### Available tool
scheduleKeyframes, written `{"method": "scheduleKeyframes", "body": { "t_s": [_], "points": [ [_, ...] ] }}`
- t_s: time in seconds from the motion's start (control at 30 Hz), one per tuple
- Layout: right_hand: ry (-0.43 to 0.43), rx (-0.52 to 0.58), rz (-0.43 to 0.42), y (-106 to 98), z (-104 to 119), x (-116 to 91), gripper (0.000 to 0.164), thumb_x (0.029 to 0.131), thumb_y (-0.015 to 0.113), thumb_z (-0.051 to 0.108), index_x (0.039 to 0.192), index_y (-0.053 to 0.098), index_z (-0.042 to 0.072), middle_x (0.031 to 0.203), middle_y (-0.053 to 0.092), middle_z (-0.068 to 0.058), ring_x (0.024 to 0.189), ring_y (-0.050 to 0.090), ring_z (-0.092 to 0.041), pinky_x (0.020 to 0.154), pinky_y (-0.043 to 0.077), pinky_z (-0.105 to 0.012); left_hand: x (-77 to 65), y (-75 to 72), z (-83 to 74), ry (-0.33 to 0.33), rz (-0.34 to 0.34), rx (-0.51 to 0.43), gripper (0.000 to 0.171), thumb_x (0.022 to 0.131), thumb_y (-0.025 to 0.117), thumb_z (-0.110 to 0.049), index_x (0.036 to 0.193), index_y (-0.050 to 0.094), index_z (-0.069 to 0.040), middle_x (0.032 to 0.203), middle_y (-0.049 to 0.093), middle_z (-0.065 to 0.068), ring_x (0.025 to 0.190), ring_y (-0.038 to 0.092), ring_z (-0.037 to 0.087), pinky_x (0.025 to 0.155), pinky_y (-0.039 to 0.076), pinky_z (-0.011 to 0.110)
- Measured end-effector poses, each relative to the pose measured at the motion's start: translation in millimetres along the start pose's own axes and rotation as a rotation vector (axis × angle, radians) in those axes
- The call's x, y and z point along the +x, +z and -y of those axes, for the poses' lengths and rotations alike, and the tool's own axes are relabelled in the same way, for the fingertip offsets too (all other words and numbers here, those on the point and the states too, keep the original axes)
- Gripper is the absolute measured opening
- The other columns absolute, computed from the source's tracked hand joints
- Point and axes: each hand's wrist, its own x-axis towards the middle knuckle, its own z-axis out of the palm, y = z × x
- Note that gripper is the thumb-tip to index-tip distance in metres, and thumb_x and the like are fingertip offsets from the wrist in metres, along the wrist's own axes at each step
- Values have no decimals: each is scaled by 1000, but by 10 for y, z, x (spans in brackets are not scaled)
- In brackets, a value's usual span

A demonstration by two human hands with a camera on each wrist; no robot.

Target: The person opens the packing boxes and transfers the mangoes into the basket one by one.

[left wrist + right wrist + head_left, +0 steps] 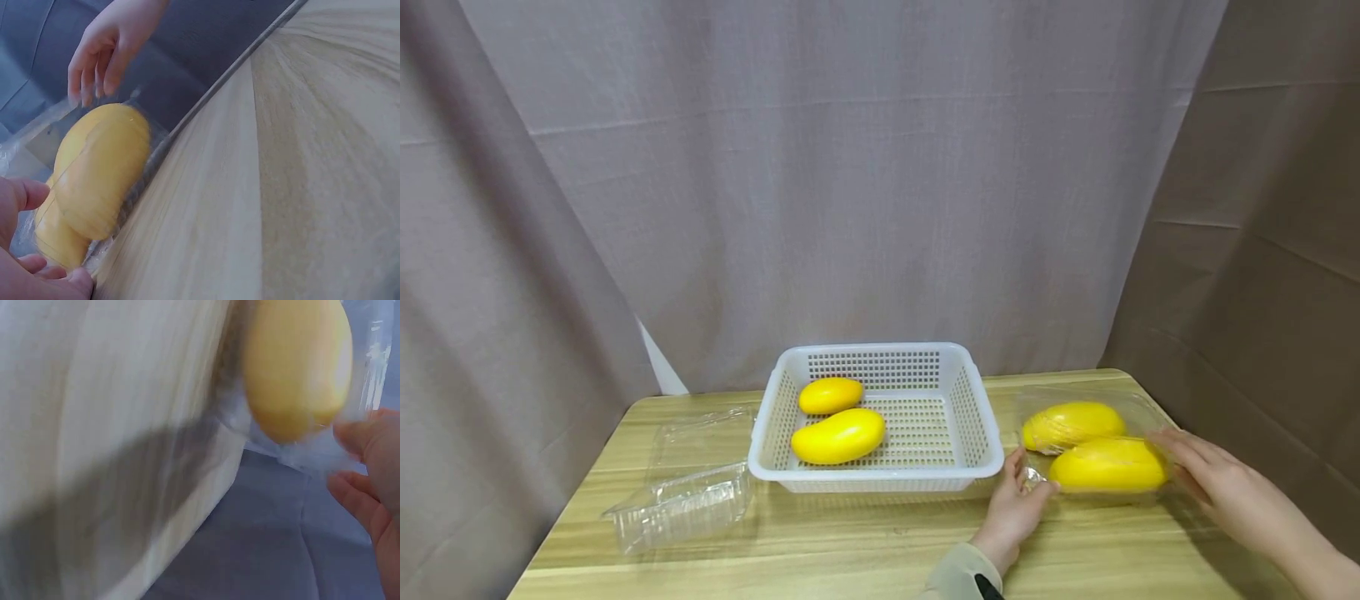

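Observation:
Two yellow mangoes [1075, 425] lie side by side in a clear plastic clamshell box [1138, 404] at the right of the table. My left hand [1011, 504] holds the box's left end, thumb and fingers apart with plastic between them. At the opposite end, my right hand [1221, 483] touches the box with fairly straight fingers. Its thumb and fingertips show close to the plastic edge in the right wrist view, beside one mango [297, 369]. The clear plastic is hard to make out, so how the lid sits cannot be told.
A white slotted basket [876, 475] stands mid-table, with two more mangoes [838, 436] in its left half. Left of it, an open clear clamshell box [681, 504] rests on the wooden table [880, 550]. Grey curtains [865, 208] hang behind and at the sides.

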Motion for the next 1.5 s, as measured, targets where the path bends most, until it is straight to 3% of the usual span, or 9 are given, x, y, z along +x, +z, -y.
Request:
{"method": "scheduleKeyframes", "body": {
  "t_s": [0.2, 0.43, 0.73, 0.87, 0.97, 1.1, 1.2, 1.33, 1.5],
  "points": [
    [50, -40, 14, -158, -103, 56, 58, 108, 31, 47, 138, 60, 6, 141, 52, 11, 127, 38, 14, 85, 45, -6, 30, -39, 28, -12, -40, 3, 62, 83, 72, -7, 141, 52, -14, 147, 49, 22, 137, 46, 37, 114, 34, 52],
    [173, -12, 84, -242, -113, 191, 43, 100, 63, 11, 142, 54, 3, 121, 62, -29, 87, 67, -47, 59, 56, -50, 51, -66, 51, 2, -48, 0, 60, 83, 72, -7, 140, 54, -11, 143, 52, 23, 135, 48, 37, 113, 36, 51],
    [468, 110, 86, -201, -257, 364, 51, 97, 69, 15, 142, 52, -4, 106, 67, -25, 78, 61, -6, 58, 44, -9, 41, -67, 41, -16, -53, -10, 60, 83, 72, -8, 140, 53, -10, 142, 53, 22, 134, 49, 37, 112, 37, 52],
    [640, 181, 126, -147, -301, 415, 58, 103, 61, 26, 149, 41, -4, 120, 60, -36, 97, 62, -50, 75, 58, -37, 44, -54, 39, -15, -55, -13, 61, 82, 71, -7, 140, 53, -10, 143, 53, 23, 135, 48, 37, 113, 36, 52],
    [753, 236, 152, -105, -354, 443, 64, 106, 53, 32, 155, 31, -2, 129, 52, -41, 110, 52, -62, 80, 45, -68, 49, -37, 43, -10, -64, -17, 61, 80, 70, -7, 139, 54, -10, 143, 53, 23, 135, 48, 36, 113, 35, 51],
    [810, 318, 151, -23, -451, 454, 65, 107, 50, 33, 157, 27, 0, 135, 50, -40, 113, 62, -7, 87, 55, -26, 62, -21, 54, 4, -81, -25, 60, 78, 68, -4, 137, 55, -9, 141, 53, 23, 136, 47, 38, 114, 34, 52],
    [781, 348, 172, 67, -509, 461, 59, 108, 46, 28, 155, 28, -4, 135, 51, -39, 109, 60, -4, 65, 38, -1, 67, -12, 62, 9, -85, -39, 61, 77, 67, -2, 136, 54, -7, 141, 53, 22, 136, 46, 40, 114, 34, 52],
    [750, 373, 241, 182, -552, 501, 56, 111, 34, 24, 154, 21, -10, 135, 47, -42, 116, 48, -61, 83, 56, -39, 61, -3, 62, -3, -78, -55, 63, 76, 66, -2, 136, 52, -5, 143, 53, 20, 137, 45, 39, 114, 34, 52],
    [754, 471, 342, 293, -591, 563, 62, 112, 23, 26, 153, 1, -15, 136, 38, -49, 117, 46, -64, 86, 47, -67, 53, 4, 44, -13, -70, -62, 68, 73, 66, -1, 138, 50, -4, 146, 51, 14, 139, 42, 38, 116, 31, 52]
  ]
}}
